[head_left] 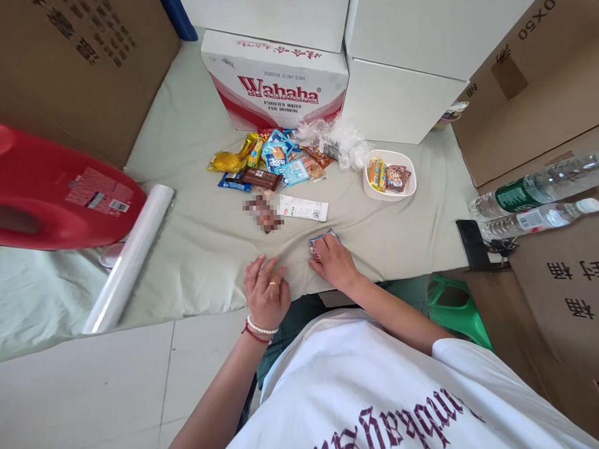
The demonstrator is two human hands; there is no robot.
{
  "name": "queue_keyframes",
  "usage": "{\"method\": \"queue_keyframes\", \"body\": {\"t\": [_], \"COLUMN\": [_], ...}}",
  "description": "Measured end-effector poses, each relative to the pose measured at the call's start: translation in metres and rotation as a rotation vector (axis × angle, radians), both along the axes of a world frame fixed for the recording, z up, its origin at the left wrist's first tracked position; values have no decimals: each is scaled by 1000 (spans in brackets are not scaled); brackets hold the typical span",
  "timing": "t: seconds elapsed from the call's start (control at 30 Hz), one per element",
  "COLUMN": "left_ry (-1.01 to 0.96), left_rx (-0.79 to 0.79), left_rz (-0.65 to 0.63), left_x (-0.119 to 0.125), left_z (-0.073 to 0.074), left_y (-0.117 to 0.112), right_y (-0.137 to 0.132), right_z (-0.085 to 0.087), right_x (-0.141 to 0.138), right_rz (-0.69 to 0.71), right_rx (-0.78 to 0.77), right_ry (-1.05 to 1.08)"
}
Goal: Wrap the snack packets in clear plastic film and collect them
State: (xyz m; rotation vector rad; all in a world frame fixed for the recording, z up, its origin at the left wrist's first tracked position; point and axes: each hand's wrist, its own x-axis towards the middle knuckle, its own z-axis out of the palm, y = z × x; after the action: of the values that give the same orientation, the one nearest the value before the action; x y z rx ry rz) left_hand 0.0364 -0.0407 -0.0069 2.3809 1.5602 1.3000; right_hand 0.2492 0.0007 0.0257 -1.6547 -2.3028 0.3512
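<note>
My right hand (334,260) rests on the pale green cloth (192,254) with its fingers closed round a small blue and red snack packet (322,240). My left hand (265,289) lies just to the left of it, fingers loosely bent on the cloth, holding nothing; it wears a ring and bead bracelets. A white sachet (303,208) and a small blurred packet (262,213) lie a little ahead of my hands. Further back is a heap of several snack packets (272,161). A white bowl (390,175) with a few packets in it stands at the right.
A Wahaha carton (275,81) and white boxes (398,96) stand behind the heap. A red jug (47,194) and a roll of clear film (128,256) lie at left. Two water bottles (539,203) rest on brown cartons at right. A green stool (459,307) sits below.
</note>
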Motion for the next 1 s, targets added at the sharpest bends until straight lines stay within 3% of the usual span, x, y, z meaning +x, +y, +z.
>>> {"method": "queue_keyframes", "body": {"t": [0.2, 0.37, 0.43, 0.53, 0.63, 0.7, 0.77, 0.87, 1.0], "left_ry": [62, 128, 140, 152, 153, 147, 136, 136, 155], "left_rx": [-85, -189, -201, -194, -146, -128, -130, -120, -62], "left_rz": [23, -10, -19, -29, -34, -37, -39, -36, -35], "left_x": [4, 8, 9, 9, 9, 8, 8, 8, 9], "left_z": [-2, -3, -4, -7, -11, -12, -13, -11, -6], "left_y": [21, 18, 19, 20, 20, 19, 19, 18, 18], "right_y": [-6, 10, 39, 105, 172, 202, 218, 223, 222], "right_z": [10, 35, 48, 69, 79, 77, 69, 55, 51], "right_x": [29, 99, 142, 201, 232, 236, 231, 221, 218], "right_rz": [65, -157, -354, -671, -893, -951, -935, -842, -765], "right_rx": [73, 179, 231, 299, 130, -7, -92, -101, -102], "right_ry": [170, 286, 421, 590, 652, 516, 250, -189, -431]}}
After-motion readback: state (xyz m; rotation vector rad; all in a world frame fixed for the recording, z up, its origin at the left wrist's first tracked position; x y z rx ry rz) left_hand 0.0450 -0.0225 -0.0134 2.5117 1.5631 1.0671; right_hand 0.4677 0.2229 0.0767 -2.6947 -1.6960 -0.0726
